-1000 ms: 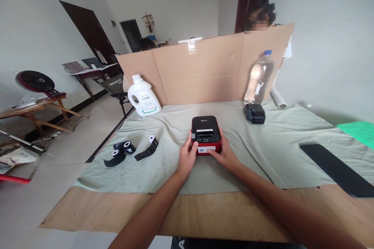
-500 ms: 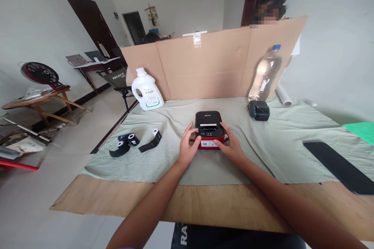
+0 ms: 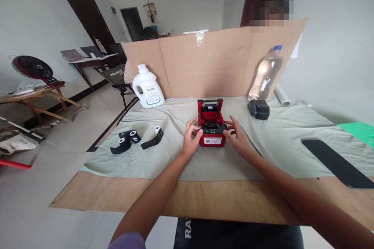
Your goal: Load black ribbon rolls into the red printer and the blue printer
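A small red and black label printer sits on the pale green cloth in the middle of the table, its lid standing open toward the back. My left hand rests against the printer's left side with curled fingers. My right hand is at its right side, fingers spread and touching the body. Neither hand lifts it. To the left lie black paper rolls and a partly unrolled roll on the cloth.
A cardboard screen stands across the back, with another person behind it. A white detergent jug stands back left; a clear water bottle and a small black device back right. A black flat object lies at right.
The printer's lid was closed and now stands open, showing the red inside. My hands stayed at its two sides, the right hand's fingers spreading.
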